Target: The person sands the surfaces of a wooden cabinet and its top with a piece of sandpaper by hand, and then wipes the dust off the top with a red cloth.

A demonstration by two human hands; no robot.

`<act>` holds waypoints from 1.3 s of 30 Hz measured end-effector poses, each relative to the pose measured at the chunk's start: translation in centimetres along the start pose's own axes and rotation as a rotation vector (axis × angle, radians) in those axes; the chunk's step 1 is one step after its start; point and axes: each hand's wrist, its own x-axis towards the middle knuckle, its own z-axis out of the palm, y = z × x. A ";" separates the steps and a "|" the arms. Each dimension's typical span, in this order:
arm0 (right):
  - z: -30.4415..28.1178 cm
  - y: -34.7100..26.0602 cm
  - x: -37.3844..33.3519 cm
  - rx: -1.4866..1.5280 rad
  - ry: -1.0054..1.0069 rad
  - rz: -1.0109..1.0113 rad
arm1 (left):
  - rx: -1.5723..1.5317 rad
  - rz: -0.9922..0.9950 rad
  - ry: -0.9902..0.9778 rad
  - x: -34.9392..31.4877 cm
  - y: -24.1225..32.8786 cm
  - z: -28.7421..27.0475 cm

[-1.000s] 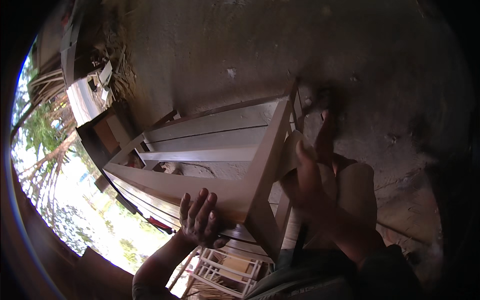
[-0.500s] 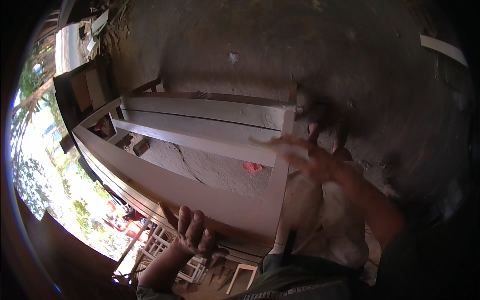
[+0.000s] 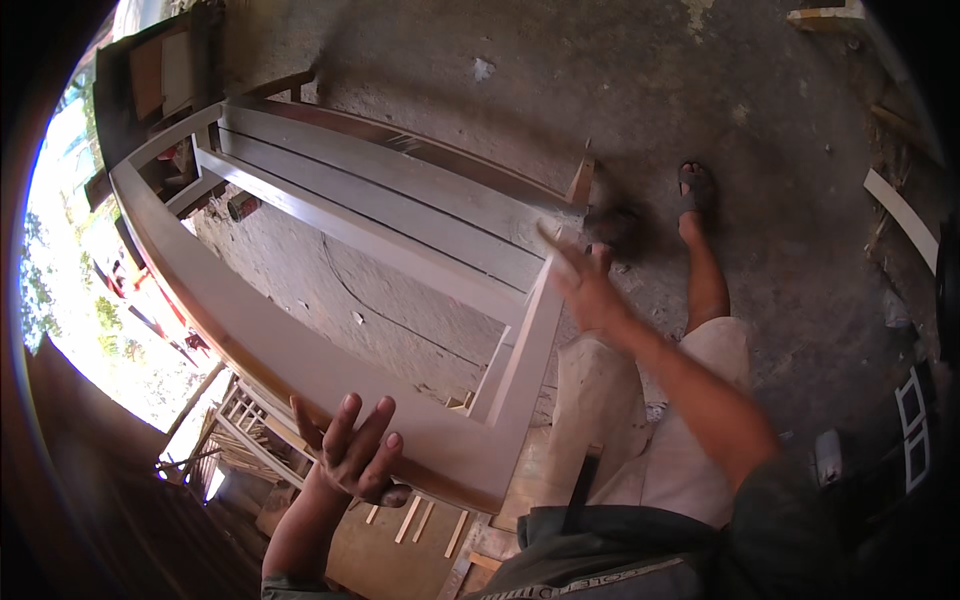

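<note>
A large white-coated wooden frame (image 3: 300,330) with long rails and bare brown edges stretches in front of me. My left hand (image 3: 362,455) is at its lower, near edge, fingers spread and slightly bent, with nothing seen in it; whether it touches the wood I cannot tell. Over the frame's right end, where the end rail (image 3: 515,370) meets the far slats, is my right hand (image 3: 592,295). A thin tan piece (image 3: 551,243) sticks out past its fingers, too blurred to name. The fingers look closed around it, partly smeared by motion.
Beyond the frame lies a rough concrete floor (image 3: 480,150). A small can (image 3: 242,206) shows through the frame's opening. Wooden strips (image 3: 430,525) lie at lower left. A pale curved board (image 3: 905,215) and a white ladder-like frame (image 3: 912,430) are at the right.
The view has shifted, bringing my sandalled foot and more floor into sight. My right hand is now at the frame's far right corner. A red scrap has gone from view.
</note>
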 end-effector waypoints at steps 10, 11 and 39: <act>-0.8 4.7 6.7 -0.215 -0.005 0.073 | 0.073 0.058 -0.046 0.6 0.3 -0.3; -0.9 3.2 5.9 -0.231 -0.055 0.096 | 0.061 0.029 -0.042 0.2 0.9 -0.1; -6.8 -7.9 12.2 -0.899 -0.907 -0.369 | -0.074 -0.348 0.522 0.5 1.9 3.3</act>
